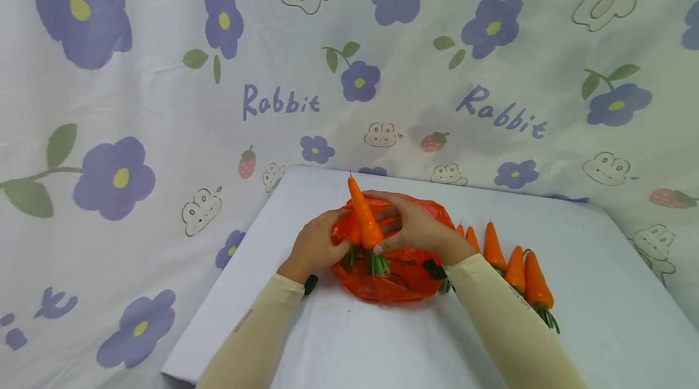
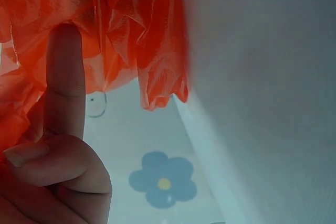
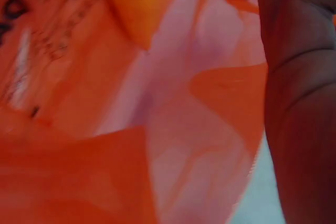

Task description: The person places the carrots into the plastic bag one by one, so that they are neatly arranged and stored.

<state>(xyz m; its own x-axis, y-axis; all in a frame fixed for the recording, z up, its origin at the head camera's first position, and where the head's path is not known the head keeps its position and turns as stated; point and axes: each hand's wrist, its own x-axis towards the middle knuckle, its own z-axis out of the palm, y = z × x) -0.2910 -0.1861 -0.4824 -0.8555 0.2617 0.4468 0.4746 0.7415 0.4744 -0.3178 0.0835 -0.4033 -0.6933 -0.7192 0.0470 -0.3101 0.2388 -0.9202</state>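
Observation:
An orange carrot [image 1: 363, 213] with a green stem end stands tilted over a red plastic bag [image 1: 393, 289], its tip pointing up. My right hand [image 1: 415, 228] holds that carrot near its lower end, thumb in front and fingers behind. At the left side of the bag, my left hand [image 1: 319, 246] grips the plastic. In the left wrist view its index finger [image 2: 65, 82] lies against the crumpled bag. Next to the left thumb shows a second carrot [image 1: 353, 234], partly hidden. Through the film in the right wrist view, an orange tip [image 3: 142, 14] is visible.
Several more carrots [image 1: 537, 283] lie on the white table [image 1: 382, 346] to the right, some partly behind the right forearm. A curtain [image 1: 175, 104] printed with flowers and rabbits hangs behind and to the left.

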